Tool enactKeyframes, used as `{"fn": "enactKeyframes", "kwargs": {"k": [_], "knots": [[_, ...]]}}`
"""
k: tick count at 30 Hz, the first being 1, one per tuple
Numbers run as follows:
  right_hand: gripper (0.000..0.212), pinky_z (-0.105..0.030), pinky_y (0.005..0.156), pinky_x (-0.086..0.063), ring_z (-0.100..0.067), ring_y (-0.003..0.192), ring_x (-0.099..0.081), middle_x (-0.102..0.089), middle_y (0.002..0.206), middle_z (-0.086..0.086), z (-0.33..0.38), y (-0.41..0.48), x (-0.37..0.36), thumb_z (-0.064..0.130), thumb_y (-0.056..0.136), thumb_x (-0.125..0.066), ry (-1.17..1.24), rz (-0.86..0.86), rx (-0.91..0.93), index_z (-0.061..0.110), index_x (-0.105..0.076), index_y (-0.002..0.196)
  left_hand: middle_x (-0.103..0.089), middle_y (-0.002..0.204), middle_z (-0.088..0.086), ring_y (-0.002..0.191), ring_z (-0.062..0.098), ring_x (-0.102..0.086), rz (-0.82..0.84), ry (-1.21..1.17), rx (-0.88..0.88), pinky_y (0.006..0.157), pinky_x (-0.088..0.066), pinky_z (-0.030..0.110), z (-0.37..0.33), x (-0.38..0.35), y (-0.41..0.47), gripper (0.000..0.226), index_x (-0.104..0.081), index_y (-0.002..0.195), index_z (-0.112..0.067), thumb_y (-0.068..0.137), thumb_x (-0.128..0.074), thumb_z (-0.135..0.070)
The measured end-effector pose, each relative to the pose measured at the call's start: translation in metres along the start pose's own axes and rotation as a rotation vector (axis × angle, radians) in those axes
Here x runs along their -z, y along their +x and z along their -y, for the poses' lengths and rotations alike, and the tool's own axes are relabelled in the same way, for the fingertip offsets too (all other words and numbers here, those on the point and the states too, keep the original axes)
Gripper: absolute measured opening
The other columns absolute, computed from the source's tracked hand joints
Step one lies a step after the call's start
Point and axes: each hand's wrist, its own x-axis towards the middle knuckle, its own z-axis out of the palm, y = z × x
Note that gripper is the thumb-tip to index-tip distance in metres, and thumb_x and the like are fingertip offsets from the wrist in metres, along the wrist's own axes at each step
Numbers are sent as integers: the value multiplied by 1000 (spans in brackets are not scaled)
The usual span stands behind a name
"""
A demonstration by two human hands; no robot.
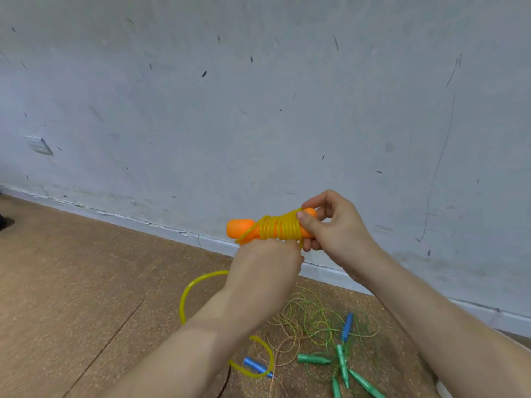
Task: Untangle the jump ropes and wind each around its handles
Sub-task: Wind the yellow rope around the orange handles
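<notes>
Bare indoor room: scuffed white wall (258,96), wood-look floor (71,282), wall socket (40,145).

handles (241,228): orange | wound rope (283,228): translucent yellow | floor handles (313,359): green, blue (346,326) | wall (258,96): grey-white

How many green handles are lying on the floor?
4, all at lower right beside the tangled cords: one lying sideways, one upright in the picture, one small at the bottom edge, one slanting toward the corner. Others may be hidden by the arms.

Glossy plastic rope (283,228) (translucent), matt handles (240,228)
</notes>
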Motion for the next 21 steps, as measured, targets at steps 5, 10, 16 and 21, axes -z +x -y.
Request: {"fn": "enactKeyframes", "kwargs": {"k": [5,10,16,21], "knots": [[11,-37,53,-52,-21,44,-59,-57,78,-14,-4,10,15,13,89,-66,-198,-83,65,18,-55,87,-51,41,-3,33,22,-49,-13,47,-82,43,-19,20,13,1,5,38,-54,51,-22,55,-89,-36],[10,-29,62,-49,-15,58,-57,-59,82,-3,3,9,16,14,86,-68,-397,34,214,22,-63,89,-59,73,-3,70,23,-64,-69,11,-144,52,-25,27,26,14,4,25,-66,85,-24,88,-58,-47],[9,-26,63,-35,0,64,-47,-55,77,12,12,1,14,17,89,-65,-678,147,391,22,-66,96,-61,98,-2,96,22,-60,20,21,-93,63,-30,30,33,17,8,45,-63,106,-25,92,-38,-59],[11,-10,58,-34,9,68,-50,-57,81,10,28,-3,25,18,91,-65,-710,356,388,29,-63,92,-61,81,-2,82,25,-62,-58,-217,-227,58,-41,31,43,17,9,45,-70,93,-25,88,-40,-57]]}}
